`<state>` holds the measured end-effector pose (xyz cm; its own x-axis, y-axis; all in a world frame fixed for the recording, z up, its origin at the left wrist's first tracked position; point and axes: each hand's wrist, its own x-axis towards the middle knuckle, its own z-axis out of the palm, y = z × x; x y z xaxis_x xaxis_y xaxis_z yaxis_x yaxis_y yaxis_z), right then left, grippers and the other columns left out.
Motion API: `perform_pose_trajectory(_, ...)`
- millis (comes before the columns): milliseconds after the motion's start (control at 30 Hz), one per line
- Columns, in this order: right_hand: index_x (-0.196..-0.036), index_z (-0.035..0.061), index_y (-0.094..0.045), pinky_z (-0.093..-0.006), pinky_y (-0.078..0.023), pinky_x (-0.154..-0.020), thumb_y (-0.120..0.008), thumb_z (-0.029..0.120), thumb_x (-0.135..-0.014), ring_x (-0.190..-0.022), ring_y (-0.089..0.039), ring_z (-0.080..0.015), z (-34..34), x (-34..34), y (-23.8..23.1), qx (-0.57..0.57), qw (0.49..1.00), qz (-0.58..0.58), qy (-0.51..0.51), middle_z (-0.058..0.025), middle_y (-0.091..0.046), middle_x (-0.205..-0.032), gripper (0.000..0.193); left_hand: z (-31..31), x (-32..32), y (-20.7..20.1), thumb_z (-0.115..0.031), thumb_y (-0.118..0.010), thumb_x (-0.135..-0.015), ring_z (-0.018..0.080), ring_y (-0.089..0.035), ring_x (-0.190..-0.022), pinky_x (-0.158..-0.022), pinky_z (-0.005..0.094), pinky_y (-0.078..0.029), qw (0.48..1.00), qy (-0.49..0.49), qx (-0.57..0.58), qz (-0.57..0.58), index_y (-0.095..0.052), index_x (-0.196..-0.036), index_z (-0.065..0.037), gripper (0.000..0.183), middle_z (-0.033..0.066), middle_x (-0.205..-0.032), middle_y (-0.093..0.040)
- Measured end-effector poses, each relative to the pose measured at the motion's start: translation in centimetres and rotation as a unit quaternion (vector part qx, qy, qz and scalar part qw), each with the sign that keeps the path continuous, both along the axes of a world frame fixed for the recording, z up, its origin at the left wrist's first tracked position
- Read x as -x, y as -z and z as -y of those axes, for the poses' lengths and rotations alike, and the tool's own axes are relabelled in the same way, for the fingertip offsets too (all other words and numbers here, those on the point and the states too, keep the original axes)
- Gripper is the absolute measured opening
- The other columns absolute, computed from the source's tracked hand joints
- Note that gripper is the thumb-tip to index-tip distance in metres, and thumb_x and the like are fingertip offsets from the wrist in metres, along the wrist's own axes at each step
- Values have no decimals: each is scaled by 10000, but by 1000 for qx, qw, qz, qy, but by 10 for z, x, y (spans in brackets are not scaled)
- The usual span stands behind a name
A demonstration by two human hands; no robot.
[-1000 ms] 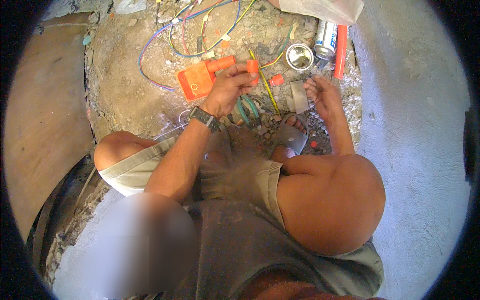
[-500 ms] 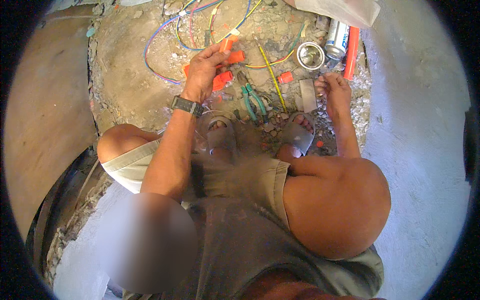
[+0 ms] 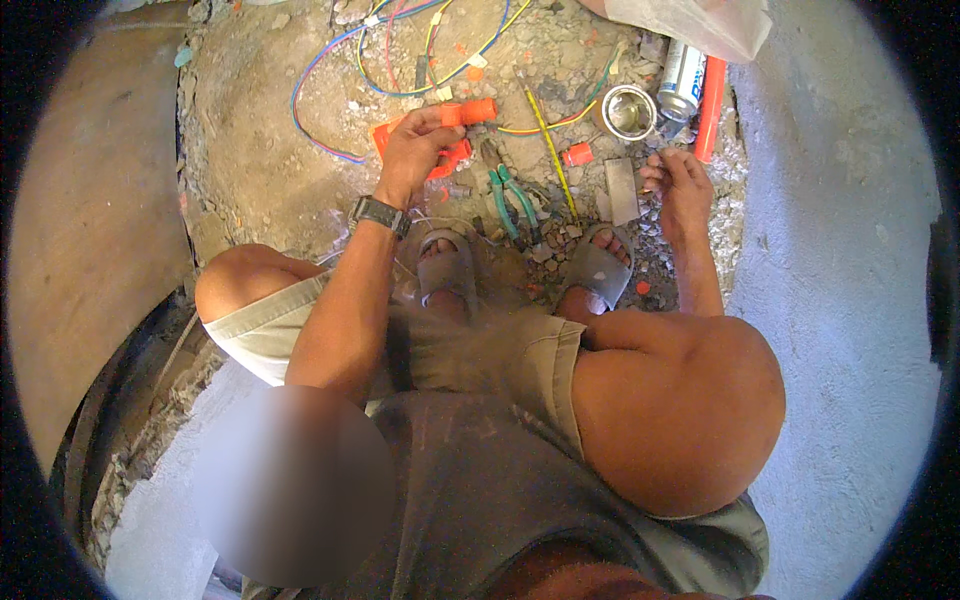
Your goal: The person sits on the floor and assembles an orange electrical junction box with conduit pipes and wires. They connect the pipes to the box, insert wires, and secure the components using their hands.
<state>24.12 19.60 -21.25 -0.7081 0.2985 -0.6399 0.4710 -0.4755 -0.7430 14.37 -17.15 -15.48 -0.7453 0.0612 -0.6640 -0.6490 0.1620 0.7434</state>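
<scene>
My left hand (image 3: pixel 408 150), a dark watch on its wrist, is closed around a short orange pipe fitting (image 3: pixel 468 112) held between thumb and fingers. Partly hidden beneath that hand lies an orange plastic box (image 3: pixel 380 138) on the rough ground. My right hand (image 3: pixel 682 190) hovers over rubble with its fingers bent together; whatever may be in them does not show. Next to it are a flat grey piece (image 3: pixel 622 190) and an open tin (image 3: pixel 629 112). A small orange coupling (image 3: pixel 577 154) lies between the two hands.
Green-handled pliers (image 3: pixel 514 208) and a thin yellow stick (image 3: pixel 550 150) lie ahead of my sandalled feet. Coloured wires (image 3: pixel 330 50) loop at the far left. A spray can (image 3: pixel 683 80) and an orange pipe (image 3: pixel 710 110) lie at right, beside a pale concrete surface (image 3: pixel 830 250).
My left hand has moved slightly nearer, and the orange fitting has turned from upright to sideways. My right hand has shifted a little to the right, fingers still bent.
</scene>
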Motion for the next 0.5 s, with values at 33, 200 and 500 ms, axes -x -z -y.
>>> perform_pose_trajectory(33, -1040, 42, -636, -299, -559, -626, -632, 154, -1025, -750, -713, -200, 0, 2, -1, -4, 1000, 4, -3, -96, -707, -908, 114, -5, -1, -5, -104, -723, -934, 164, -682, -919, -813, 323, -575, 1000, -12, -13, 2, -634, -1210, -32, 299, 46, -1027, -713)
perform_pose_trajectory(200, -1003, 28, -628, -299, -527, -561, -632, 127, -1017, -716, -693, -204, 1, 4, -1, -12, 1000, 2, 21, -125, -697, -891, 100, -15, 5, -13, -100, -689, -962, 165, -682, -898, -785, 312, -589, 998, -35, -52, -8, -620, -1218, -36, 273, 54, -1050, -700)
perform_pose_trajectory(500, -979, 38, -636, -297, -526, -555, -619, 120, -1021, -676, -682, -181, 4, 3, -15, -37, 998, -38, 36, -109, -701, -858, 93, -36, 7, -21, -43, -778, -880, 110, -650, -798, -685, 252, -522, 985, -96, -142, 21, -580, -1273, -21, 440, 53, -979, -717)
